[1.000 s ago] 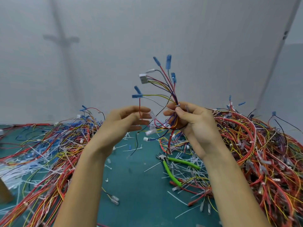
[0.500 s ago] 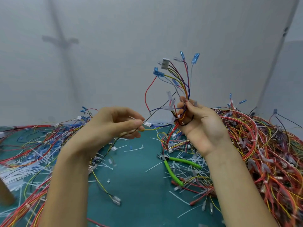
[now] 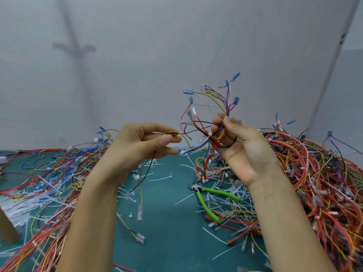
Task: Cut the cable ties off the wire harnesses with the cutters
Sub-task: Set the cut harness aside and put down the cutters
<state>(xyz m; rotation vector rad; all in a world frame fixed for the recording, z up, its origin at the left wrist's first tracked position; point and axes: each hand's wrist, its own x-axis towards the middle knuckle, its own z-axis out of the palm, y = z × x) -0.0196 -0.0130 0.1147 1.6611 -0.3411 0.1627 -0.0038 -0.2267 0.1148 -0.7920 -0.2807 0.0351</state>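
My right hand [image 3: 243, 146] is raised over the table and grips a wire harness [image 3: 214, 114] whose wires fan upward, ending in blue terminals and a white connector. A white cable tie [image 3: 209, 134] wraps the bundle just left of my palm. My left hand [image 3: 145, 142] pinches a yellow and a black wire [image 3: 177, 133] drawn sideways out of that bundle; their ends hang below it. The green-handled cutters [image 3: 212, 199] lie on the teal mat [image 3: 172, 222] under my right hand, with neither hand on them.
A large heap of red, yellow and orange harnesses [image 3: 318, 183] fills the right side. A second spread of wires [image 3: 49, 173] covers the left. Cut white cable ties [image 3: 161, 178] litter the mat. A brown object [image 3: 5, 226] stands at the left edge.
My left hand has pulled the yellow and black wires further left out of the bundle. My right hand turned the harness slightly, so its fanned ends shifted.
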